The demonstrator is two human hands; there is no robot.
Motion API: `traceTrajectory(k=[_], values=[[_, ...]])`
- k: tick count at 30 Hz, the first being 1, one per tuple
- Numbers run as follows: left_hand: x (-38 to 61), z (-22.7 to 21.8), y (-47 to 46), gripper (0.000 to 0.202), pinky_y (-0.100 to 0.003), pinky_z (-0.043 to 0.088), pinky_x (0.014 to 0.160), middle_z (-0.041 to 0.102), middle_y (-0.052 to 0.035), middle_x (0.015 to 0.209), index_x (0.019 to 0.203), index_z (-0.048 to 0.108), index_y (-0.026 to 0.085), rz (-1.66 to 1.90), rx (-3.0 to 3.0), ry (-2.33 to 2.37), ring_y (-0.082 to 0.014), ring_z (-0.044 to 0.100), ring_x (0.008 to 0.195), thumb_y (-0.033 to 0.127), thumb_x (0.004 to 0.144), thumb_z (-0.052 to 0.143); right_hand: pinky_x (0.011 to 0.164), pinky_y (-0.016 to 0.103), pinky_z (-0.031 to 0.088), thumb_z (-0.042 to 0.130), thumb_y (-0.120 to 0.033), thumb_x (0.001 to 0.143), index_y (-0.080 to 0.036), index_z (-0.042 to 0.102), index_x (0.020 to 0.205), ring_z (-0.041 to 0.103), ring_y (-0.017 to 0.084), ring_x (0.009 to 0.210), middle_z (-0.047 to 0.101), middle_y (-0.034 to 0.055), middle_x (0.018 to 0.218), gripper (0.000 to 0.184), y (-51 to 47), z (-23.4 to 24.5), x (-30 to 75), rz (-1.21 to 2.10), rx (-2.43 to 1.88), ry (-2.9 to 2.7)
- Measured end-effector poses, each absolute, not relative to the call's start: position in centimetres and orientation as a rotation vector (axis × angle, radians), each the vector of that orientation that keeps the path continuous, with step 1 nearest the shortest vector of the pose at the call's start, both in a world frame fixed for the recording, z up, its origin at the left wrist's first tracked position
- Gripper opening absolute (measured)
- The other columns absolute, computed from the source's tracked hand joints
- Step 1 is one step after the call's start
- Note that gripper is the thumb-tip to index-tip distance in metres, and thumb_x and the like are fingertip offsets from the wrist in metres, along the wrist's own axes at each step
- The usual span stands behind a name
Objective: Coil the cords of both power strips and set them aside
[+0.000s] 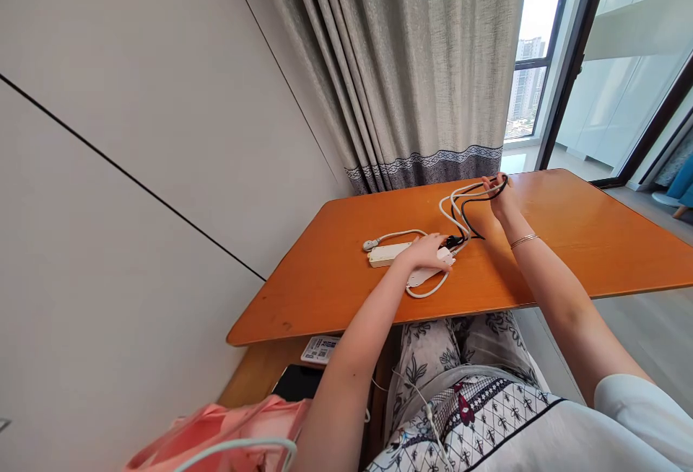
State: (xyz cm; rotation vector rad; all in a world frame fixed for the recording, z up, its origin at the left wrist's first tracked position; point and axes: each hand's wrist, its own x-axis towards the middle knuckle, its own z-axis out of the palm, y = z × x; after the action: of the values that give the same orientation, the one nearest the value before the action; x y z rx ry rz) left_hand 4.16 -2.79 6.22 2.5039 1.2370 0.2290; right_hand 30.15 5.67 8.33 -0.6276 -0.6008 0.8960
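Note:
A long white power strip (385,255) lies on the orange tabletop, its right part covered by my left hand (425,252). That hand rests over a second white piece (418,279), which looks like another power strip, fingers curled round it. Beside the fingertips is a black plug (452,242). My right hand (499,196) is raised at the far side of the table, its fingers closed on a white cable (447,205) and a black cable (472,229) that hang in loops back towards the left hand. A round white plug (369,245) lies left of the strip.
The wooden table (314,270) has its near edge above my lap. Below it at the left are a black flat object (297,382), a white printed packet (320,350) and a pink bag (227,429). A grey curtain (433,60) hangs behind, with a wall at left.

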Motion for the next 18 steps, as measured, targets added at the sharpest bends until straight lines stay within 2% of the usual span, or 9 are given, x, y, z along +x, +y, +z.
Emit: traceTrajectory(k=[4,7,10,14,18], values=[[4.7,6.2,-3.2,0.068,-0.04,0.047,0.099,0.067,-0.0119,0.131,0.129,0.059,0.025,0.181,2.517,1.413,-0.0341,0.063,0.121,0.033,0.065,0.079,0.081,0.026,0.061,0.063,-0.023,0.079,-0.024,0.054,0.09,0.071,0.013,0.084,0.052,-0.0064,0.068,0.015,6.2,10.6,30.6,0.979,-0.478,-0.583],[4.6,6.5,-2.9,0.047,-0.043,0.047,0.097,0.07,-0.0144,0.123,0.121,0.061,0.022,0.201,2.479,1.598,-0.0348,0.064,0.117,0.029,0.075,0.071,0.08,0.028,0.061,0.057,-0.03,0.081,-0.022,0.056,0.087,0.072,0.016,0.089,0.055,-0.0034,0.068,0.01,6.2,11.3,31.5,1.029,-0.395,-0.588],[3.9,6.8,-2.1,0.03,-0.047,0.046,0.095,0.07,-0.0205,0.117,0.114,0.06,0.016,0.266,2.426,1.779,-0.0366,0.065,0.114,0.028,0.086,0.06,0.079,0.029,0.062,0.056,-0.038,0.082,-0.023,0.052,0.078,0.071,0.017,0.09,0.055,-0.0023,0.069,0.016,6.0,10.6,32.3,1.014,-0.447,-0.588],[2.3,6.9,-0.9,0.027,-0.045,0.044,0.097,0.064,-0.0244,0.122,0.115,0.057,0.012,0.358,2.361,1.986,-0.0345,0.062,0.116,0.024,0.091,0.056,0.076,0.022,0.06,0.07,-0.02,0.069,-0.023,0.043,0.074,0.07,0.012,0.087,0.058,-0.0041,0.075,0.027,5.5,8.0,33.1,0.895,-0.697,-0.648],[1.3,6.7,-0.4,0.031,-0.037,0.046,0.095,0.064,-0.0204,0.122,0.111,0.06,0.013,0.339,2.368,1.97,-0.0309,0.062,0.114,0.03,0.086,0.065,0.066,0.019,0.054,0.069,-0.01,0.061,-0.021,0.051,0.079,0.065,0.01,0.079,0.06,-0.0044,0.079,0.028,4.7,4.5,33.9,0.841,-0.839,-0.665]])
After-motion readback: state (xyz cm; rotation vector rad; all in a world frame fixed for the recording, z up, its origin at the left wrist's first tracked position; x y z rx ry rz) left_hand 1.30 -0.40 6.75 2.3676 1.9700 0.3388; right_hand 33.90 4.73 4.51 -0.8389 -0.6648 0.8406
